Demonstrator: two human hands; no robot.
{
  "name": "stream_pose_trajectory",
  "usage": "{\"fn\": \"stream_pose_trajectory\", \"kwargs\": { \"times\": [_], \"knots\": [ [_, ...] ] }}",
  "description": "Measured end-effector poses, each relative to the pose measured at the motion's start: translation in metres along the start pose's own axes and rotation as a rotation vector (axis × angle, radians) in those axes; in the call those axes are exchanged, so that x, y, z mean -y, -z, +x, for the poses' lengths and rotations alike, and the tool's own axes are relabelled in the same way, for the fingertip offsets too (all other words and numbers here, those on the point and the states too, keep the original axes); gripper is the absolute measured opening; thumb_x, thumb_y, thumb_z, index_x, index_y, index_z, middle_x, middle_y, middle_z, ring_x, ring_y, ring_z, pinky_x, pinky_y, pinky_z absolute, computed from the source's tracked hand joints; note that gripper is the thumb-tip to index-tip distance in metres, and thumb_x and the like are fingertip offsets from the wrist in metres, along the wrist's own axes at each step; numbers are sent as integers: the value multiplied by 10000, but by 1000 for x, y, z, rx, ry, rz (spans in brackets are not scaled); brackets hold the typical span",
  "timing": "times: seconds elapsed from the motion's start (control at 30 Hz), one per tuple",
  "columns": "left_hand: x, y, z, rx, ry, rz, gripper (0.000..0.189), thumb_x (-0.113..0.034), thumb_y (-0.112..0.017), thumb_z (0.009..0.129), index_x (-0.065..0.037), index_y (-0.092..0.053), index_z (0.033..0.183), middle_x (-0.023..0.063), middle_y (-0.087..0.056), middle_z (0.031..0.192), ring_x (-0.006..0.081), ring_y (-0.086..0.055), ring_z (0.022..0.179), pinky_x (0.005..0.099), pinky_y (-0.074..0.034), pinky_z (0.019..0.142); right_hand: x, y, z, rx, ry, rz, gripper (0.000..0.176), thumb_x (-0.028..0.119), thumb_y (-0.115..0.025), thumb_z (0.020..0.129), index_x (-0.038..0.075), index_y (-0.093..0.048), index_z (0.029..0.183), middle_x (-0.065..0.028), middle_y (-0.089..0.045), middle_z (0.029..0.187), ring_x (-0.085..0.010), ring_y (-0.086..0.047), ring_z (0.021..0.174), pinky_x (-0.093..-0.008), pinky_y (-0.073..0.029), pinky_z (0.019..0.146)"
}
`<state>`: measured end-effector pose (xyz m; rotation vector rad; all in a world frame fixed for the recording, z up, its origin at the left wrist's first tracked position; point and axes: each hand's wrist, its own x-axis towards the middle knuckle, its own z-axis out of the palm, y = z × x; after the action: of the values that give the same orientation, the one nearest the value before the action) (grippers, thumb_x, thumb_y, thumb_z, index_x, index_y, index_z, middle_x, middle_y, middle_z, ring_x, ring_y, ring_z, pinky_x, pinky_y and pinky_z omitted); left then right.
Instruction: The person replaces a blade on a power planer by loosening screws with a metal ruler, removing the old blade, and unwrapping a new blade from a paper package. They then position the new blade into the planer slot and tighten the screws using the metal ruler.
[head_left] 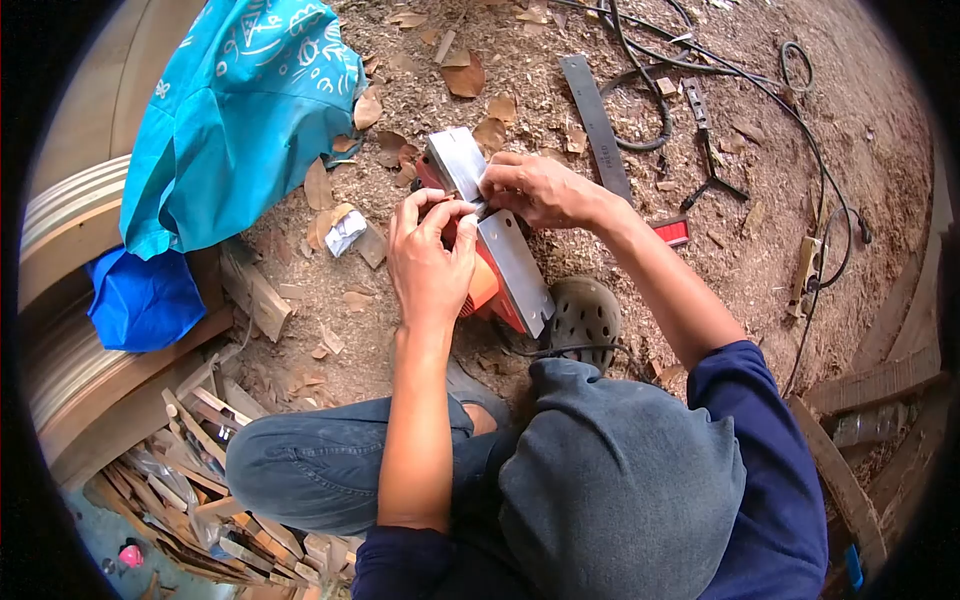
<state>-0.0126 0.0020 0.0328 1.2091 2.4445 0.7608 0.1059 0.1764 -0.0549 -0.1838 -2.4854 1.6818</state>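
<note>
An electric hand planer (514,274) lies upside down on the ground, its shiny metal sole facing up and its red-orange body showing along the side. My left hand (432,250) reaches over the near side of the planer, with bent fingers and thumb at the gap between the two sole plates. From the other side, my right hand (545,192) has its fingers curled together at the same gap. Both sets of fingertips meet over the cutter area. Whatever small part they pinch there is too small and too covered to name.
Sawdust and dry leaves cover the ground. A flat metal bar (597,130), a black tool (712,165), a red box (671,232) and black cables (760,75) lie to the right. Turquoise cloth (250,130) hangs at left above a wood-scrap pile (230,510). My shoe (585,318) is beside the planer.
</note>
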Motion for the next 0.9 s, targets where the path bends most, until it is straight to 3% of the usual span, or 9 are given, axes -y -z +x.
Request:
{"fn": "stream_pose_trajectory", "kwargs": {
  "times": [0.2, 0.37, 0.6, 0.67, 0.9],
  "knots": [
    [-2, -6, 0, -9, -29, 22, 108, -119, -738, 895, -57, -743, 984, 105, -650, 1151, 315, -646, 1057, 428, -518, 926, 0, 2, 1, 15, -9, 8, 107, 172, -646, 999, 88, -642, 1066, -138, -626, 1009, -385, -655, 976, -478, -519, 801],
    [-8, -9, 0, -34, -17, 89, 112, -106, -726, 906, -43, -739, 998, 100, -651, 1161, 313, -620, 1099, 439, -486, 978, -3, 2, 1, 4, -2, -25, 138, 210, -652, 1003, 88, -640, 1066, -145, -621, 1044, -372, -633, 1036, -464, -510, 848],
    [-9, -13, -2, -71, 14, 95, 131, -136, -732, 910, -48, -744, 1007, 93, -657, 1167, 314, -605, 1105, 440, -468, 1006, -11, -5, 1, -49, 43, -14, 163, 209, -652, 1005, 62, -634, 1072, -145, -637, 1059, -360, -637, 1027, -458, -514, 865],
    [-10, -14, -2, -77, 62, 92, 147, -144, -741, 906, -48, -751, 1017, 91, -659, 1164, 316, -605, 1102, 441, -469, 1002, -12, -5, 1, -86, 49, -37, 161, 112, -707, 950, 41, -630, 1071, -130, -638, 1054, -332, -651, 992, -428, -530, 860],
    [-13, -14, 5, -52, 60, 82, 155, -137, -732, 908, -37, -755, 1024, 96, -668, 1146, 333, -608, 1105, 451, -472, 993, -13, -2, 1, -36, -4, 72, 188, 160, -707, 967, 56, -642, 1109, -131, -667, 1037, -349, -649, 1006, -438, -518, 895]
  ]
}}
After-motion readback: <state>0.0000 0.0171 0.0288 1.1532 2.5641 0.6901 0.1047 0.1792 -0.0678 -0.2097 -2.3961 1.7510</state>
